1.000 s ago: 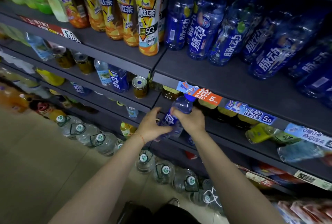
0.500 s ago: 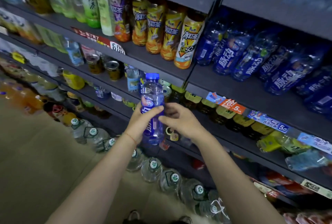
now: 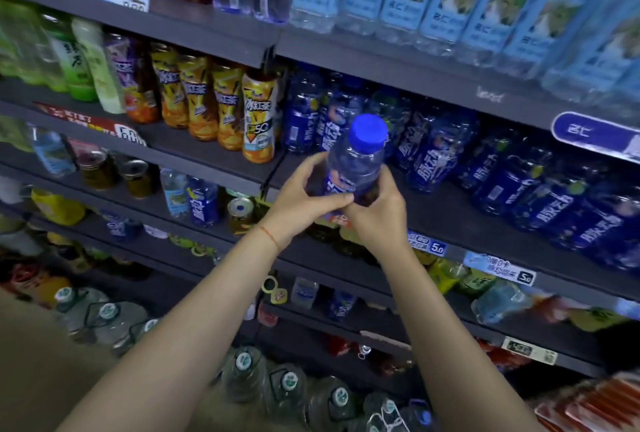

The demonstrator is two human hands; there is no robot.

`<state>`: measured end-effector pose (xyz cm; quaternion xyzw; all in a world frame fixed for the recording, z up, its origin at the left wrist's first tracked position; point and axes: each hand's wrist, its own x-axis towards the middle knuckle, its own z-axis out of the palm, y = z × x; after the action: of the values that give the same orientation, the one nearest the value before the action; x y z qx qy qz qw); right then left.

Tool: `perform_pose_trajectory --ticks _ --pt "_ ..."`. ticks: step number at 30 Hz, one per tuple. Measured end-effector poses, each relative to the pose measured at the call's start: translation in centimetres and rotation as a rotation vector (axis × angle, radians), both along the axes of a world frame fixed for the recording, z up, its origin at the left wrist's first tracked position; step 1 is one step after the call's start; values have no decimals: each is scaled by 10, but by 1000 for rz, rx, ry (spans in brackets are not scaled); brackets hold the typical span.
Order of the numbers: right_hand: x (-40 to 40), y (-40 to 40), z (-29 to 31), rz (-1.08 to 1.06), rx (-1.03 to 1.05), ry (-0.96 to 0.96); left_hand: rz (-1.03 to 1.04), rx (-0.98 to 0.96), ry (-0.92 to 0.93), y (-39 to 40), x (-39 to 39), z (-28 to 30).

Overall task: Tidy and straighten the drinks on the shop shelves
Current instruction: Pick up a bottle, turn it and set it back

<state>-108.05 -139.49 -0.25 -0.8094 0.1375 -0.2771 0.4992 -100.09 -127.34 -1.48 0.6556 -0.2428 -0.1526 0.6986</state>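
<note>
Dark grey shop shelves [image 3: 433, 213] fill the view in several tiers, packed with drinks. Held in front of the middle tier is a clear plastic bottle with a blue screw cap and blue label [image 3: 360, 161], roughly upright and tipped a little to the right. Left hand [image 3: 298, 203] grips its lower body from the left, fingers curled around it; right hand [image 3: 377, 213] grips it from the right and below. Both hands cover the bottle's lower half, so its label is mostly hidden and its base cannot be seen. Thin red string bracelet [image 3: 268, 235] on the left wrist.

Behind the bottle, a row of matching blue-labelled bottles [image 3: 502, 182] runs right along the same shelf, white Chinese characters on the wraps, blurred towards the right edge. Left of them stand yellow-and-orange iced tea bottles [image 3: 258, 119]; the nearest shows "50" on its wrap, the rest of the print too soft to read. Further left, green tea bottles [image 3: 74, 60], smeared by blur. Top tier holds pale blue-labelled water bottles [image 3: 450, 5], tops cut off by the frame. Price tags [image 3: 429, 246] on the shelf edge read "5.0"; smaller text unreadable. Lower tiers carry small gold-lidded cans [image 3: 239, 209] and mixed bottles in shadow. Large clear water jugs with white caps [image 3: 287, 386] sit on the floor, partly hidden behind the forearms.
</note>
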Motion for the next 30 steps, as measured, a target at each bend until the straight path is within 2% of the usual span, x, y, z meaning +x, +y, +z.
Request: perform_pose_trajectory --ticks 3,7,10,16,19,25,30 --pt "-1 -55 4 -76 -18 -50 65 68 -42 -54 -8 4" --pt "10 -124 -7 -123 -148 175 78 122 -25 -120 -13 -2" --pt "19 -156 -17 -61 -176 207 110 161 0 -152 -11 -9" --pt "31 -176 -23 -32 -75 151 336 149 115 -192 -2 -13" --pt "34 -180 -33 6 -152 214 369 199 101 -202 -3 -12" --pt "28 -182 -36 171 -182 282 345 152 167 -213 -5 -14" --pt "22 -186 -34 227 -156 336 207 126 222 -214 -15 -15"
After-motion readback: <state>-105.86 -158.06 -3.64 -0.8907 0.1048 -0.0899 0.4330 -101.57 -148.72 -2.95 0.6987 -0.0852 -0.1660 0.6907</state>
